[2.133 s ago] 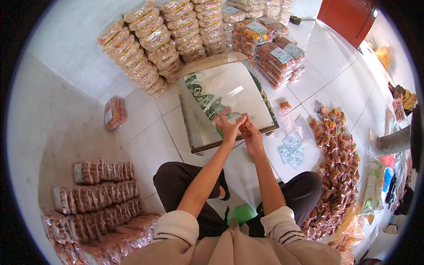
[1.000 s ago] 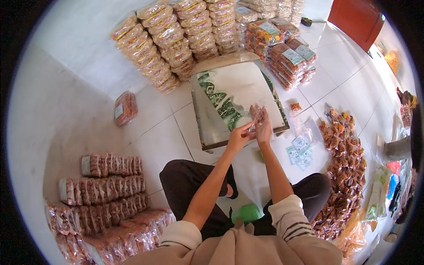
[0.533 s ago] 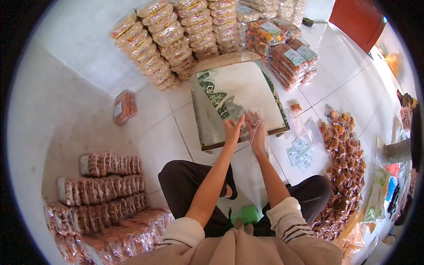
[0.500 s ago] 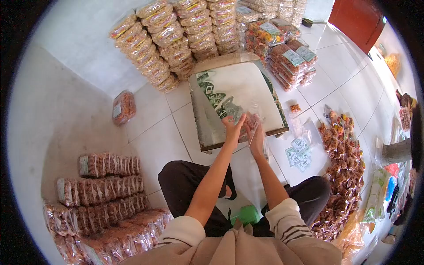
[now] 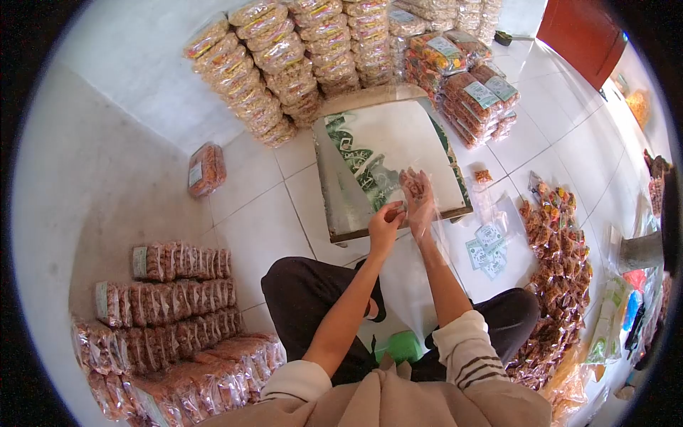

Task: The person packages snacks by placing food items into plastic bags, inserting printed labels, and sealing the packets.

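Lumpy brown contents are seen through a crinkled clear packet (image 5: 412, 186), just right of frame centre, above a smooth, squarish low table (image 5: 384, 132). Packet held in 1 partly curled right hand (image 5: 421, 208); left hand (image 5: 384, 226) curled just beside, any pinch cannot be told. Long axis pointed roughly up-frame.

My right grip (image 5: 421, 208) holds a clear plastic packet (image 5: 411, 185) with reddish-brown contents above the near side of the worktop (image 5: 388, 132), its loose film hanging toward me.
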`<act>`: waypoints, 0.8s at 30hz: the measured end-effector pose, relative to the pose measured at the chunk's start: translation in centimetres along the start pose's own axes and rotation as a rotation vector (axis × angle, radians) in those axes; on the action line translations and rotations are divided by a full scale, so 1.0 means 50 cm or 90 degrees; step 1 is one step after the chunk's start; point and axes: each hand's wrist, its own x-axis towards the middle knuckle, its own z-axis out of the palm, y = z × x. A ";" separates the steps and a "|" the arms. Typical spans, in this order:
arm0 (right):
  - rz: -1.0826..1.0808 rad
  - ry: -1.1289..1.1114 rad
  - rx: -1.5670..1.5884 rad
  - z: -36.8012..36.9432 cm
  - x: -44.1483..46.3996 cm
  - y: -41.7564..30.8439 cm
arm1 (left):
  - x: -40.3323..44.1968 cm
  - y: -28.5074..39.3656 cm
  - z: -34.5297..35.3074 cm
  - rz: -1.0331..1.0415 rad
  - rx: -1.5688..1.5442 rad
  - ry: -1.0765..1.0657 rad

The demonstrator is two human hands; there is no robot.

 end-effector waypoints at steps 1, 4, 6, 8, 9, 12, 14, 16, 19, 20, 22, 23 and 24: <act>0.029 0.011 0.088 0.003 0.003 0.005 | -0.001 0.006 -0.004 -0.005 -0.001 -0.015; 0.117 0.048 0.363 0.004 0.026 0.053 | -0.015 0.012 -0.015 -0.028 -0.119 -0.067; 0.178 0.074 0.549 0.006 0.032 0.065 | -0.033 0.008 -0.022 -0.028 -0.115 -0.098; 0.081 0.003 -0.223 0.006 0.033 0.027 | -0.033 -0.001 -0.029 -0.032 -0.111 -0.130; 0.085 0.001 -0.223 0.007 0.029 0.045 | -0.028 -0.006 -0.035 -0.053 -0.122 -0.143; 0.055 -0.009 -0.364 0.009 0.021 0.081 | 0.005 -0.017 -0.026 -0.127 -0.104 -0.037; 0.052 -0.022 -0.042 0.017 0.018 0.066 | 0.057 -0.039 -0.011 -0.181 -0.073 0.079; 0.045 -0.014 -0.161 0.010 0.013 0.088 | 0.131 -0.084 0.004 -0.083 -0.086 0.268; 0.076 -0.005 -0.220 0.009 0.015 0.100 | 0.194 -0.074 0.007 -0.291 -0.089 0.119; 0.122 -0.002 -0.162 0.010 0.014 0.101 | 0.197 -0.070 0.013 -0.292 -0.090 0.117; 0.091 -0.017 -0.122 0.008 0.015 0.106 | 0.200 -0.057 0.024 -0.257 -0.179 0.143; 0.059 -0.034 -0.079 0.005 0.014 0.108 | 0.201 -0.052 0.025 -0.259 -0.178 0.141; 0.062 -0.032 -0.081 0.001 0.010 0.113 | 0.203 -0.056 0.026 -0.259 -0.236 0.144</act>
